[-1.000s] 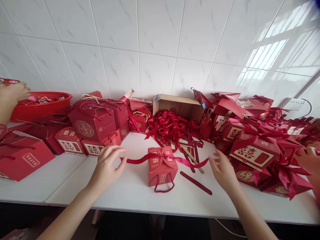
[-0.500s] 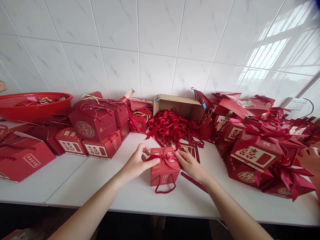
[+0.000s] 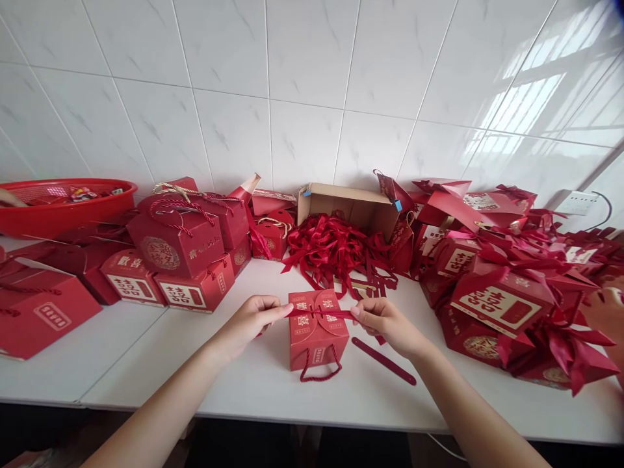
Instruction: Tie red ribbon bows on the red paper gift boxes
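A small red gift box (image 3: 318,344) with gold lettering stands on the white table in front of me. A red ribbon (image 3: 319,314) crosses its top, pulled out to both sides. My left hand (image 3: 251,322) pinches the ribbon's left end between thumb and finger. On the other side my right hand (image 3: 385,323) pinches the right end, with a tail of ribbon hanging below it. A twisted red cord handle (image 3: 320,377) droops from the front of the box. To its right lies a flat dark red strip (image 3: 383,361).
Behind the box, a heap of red ribbons (image 3: 336,250) spills from an open cardboard carton (image 3: 348,195). Red gift boxes (image 3: 180,240) stand stacked at left; ribboned boxes (image 3: 502,292) pile up at right. Another person's hand (image 3: 12,198) reaches into a red basket (image 3: 68,211).
My hands have moved apart, drawing the ribbon straight and tight across the box top. At far left, the other person's hand has come down into the basket.
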A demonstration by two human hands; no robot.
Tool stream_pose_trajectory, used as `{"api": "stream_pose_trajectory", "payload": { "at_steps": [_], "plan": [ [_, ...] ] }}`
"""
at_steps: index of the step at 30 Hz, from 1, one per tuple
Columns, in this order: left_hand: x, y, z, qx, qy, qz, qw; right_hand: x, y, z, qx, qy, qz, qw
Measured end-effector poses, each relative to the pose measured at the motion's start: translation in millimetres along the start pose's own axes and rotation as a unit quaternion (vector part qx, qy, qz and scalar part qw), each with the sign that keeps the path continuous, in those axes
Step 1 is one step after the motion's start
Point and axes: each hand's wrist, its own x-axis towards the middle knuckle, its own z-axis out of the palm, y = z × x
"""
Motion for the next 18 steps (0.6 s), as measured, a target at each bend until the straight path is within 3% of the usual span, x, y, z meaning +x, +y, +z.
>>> {"api": "stream_pose_trajectory", "payload": {
  "at_steps": [3,7,8,12,15,18],
  "plan": [
    [-3,5,-0.9,0.024,-0.017,0.019,0.999,-5,-5,-3,0.079,-0.037,-0.006,0.996],
    [-11,16,3.2,0.130,0.100,0.110,0.980,-6,-18,4,0.144,-0.038,-0.049,0.988],
    [-13,20,6.7,0.150,0.118,0.138,0.972,-4,-21,7,0.154,-0.041,-0.062,0.985],
    [-19,37,33.5,0.221,0.101,0.250,0.937,3,-34,22,0.147,-0.058,-0.102,0.982],
    [-15,42,55.0,0.272,0.185,0.307,0.893,5,-40,30,0.122,-0.076,-0.118,0.983],
    [-9,40,62.1,0.271,0.282,0.352,0.851,2,-43,32,0.109,-0.070,-0.122,0.984]
  ]
}}
